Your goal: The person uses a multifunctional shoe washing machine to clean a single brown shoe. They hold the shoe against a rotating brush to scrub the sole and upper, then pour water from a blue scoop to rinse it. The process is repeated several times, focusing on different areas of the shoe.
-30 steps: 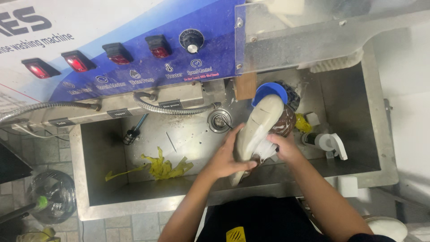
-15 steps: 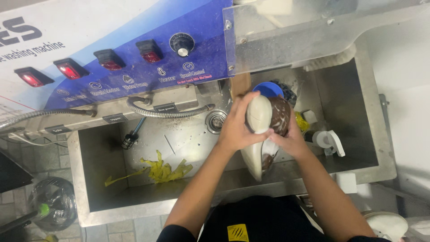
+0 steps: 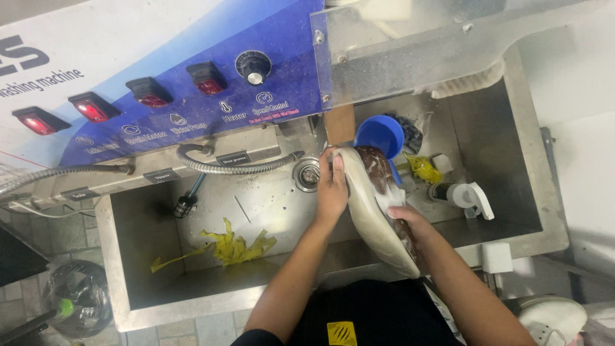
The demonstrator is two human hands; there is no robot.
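**Sink surroundings**

Stainless sink (image 3: 512, 160) holds yellow scraps (image 3: 234, 247), a drain (image 3: 307, 174), a blue cup (image 3: 379, 136) and a white spray nozzle (image 3: 464, 195). Blue control panel (image 3: 192, 96) above carries red switches (image 3: 148, 91) and a black knob (image 3: 253, 66). Flexible metal hose (image 3: 224, 168) beneath.

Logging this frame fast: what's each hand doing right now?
Left hand: closed on the shoe, gripping its upper end.
Right hand: holding the same shoe lower down, over the sink.
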